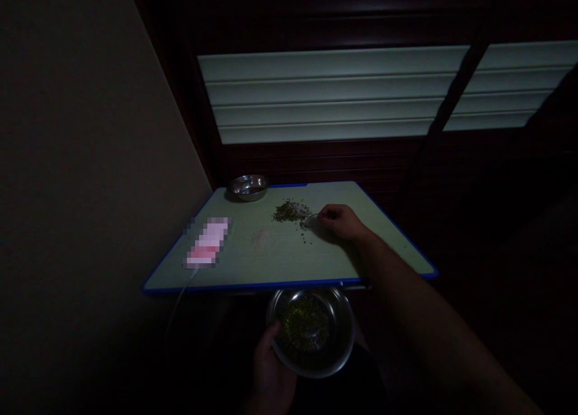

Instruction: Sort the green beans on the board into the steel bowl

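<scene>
My left hand grips the side of a metal bowl, its thumb over the rim. Small green grains, which look like mung beans, lie in it. The bowl is just below the table's near edge. Over the tabletop, my right hand is closed round a thin, shiny spoon, whose end touches the right side of a scattered pile of green grains. A few grains lie loose nearer to me. In the dim light the spoon's shape is hard to make out.
The pale folding table has a blue edge. A smaller metal bowl stands at its back left. A lit, blurred-out phone with a white cable lies on the left. A faint pale patch marks the tabletop. Wall and slatted doors stand close by.
</scene>
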A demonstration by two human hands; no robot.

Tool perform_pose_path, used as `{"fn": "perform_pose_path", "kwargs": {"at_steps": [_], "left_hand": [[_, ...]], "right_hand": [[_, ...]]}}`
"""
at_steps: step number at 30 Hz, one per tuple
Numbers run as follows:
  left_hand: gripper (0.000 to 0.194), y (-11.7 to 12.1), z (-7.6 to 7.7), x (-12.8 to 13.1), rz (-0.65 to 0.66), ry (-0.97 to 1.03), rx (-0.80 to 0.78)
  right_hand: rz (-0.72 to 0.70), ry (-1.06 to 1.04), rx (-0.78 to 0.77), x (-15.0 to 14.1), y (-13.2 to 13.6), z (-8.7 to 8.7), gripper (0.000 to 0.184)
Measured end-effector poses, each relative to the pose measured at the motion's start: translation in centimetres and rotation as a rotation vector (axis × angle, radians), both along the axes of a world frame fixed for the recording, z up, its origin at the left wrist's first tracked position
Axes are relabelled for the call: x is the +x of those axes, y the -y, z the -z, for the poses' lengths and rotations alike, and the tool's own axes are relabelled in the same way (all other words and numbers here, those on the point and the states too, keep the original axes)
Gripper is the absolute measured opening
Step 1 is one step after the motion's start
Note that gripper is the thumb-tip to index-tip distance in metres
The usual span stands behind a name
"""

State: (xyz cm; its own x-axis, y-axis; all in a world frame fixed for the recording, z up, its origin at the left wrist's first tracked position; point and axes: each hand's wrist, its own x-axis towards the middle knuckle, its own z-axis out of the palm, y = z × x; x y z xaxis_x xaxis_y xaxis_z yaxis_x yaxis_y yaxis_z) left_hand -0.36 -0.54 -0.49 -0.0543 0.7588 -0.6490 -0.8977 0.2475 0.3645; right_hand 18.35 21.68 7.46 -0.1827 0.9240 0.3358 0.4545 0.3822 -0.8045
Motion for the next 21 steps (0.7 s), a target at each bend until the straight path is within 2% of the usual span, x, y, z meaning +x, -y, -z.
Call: {"fn": "perform_pose_path", "kwargs": {"at_steps": [7,13,21], "left_hand": [[0.03,0.13,-0.11,0.02,0.012,0.002,0.016],[0.031,0.06,-0.25,0.02,0.005,0.014,-0.014],[0.033,0.23,-0.43,0.06,0.011,0.019,-0.001]], "right_hand": [[0.008,0.012,-0.064,0.1,0.19,-0.27,0.02],[-0.047,-0.03,-0.132,0.17,0.11,0.03,0.025],[-0.084,-0.009,-0.123,0.06,-0.24,0.35,0.021]]}}
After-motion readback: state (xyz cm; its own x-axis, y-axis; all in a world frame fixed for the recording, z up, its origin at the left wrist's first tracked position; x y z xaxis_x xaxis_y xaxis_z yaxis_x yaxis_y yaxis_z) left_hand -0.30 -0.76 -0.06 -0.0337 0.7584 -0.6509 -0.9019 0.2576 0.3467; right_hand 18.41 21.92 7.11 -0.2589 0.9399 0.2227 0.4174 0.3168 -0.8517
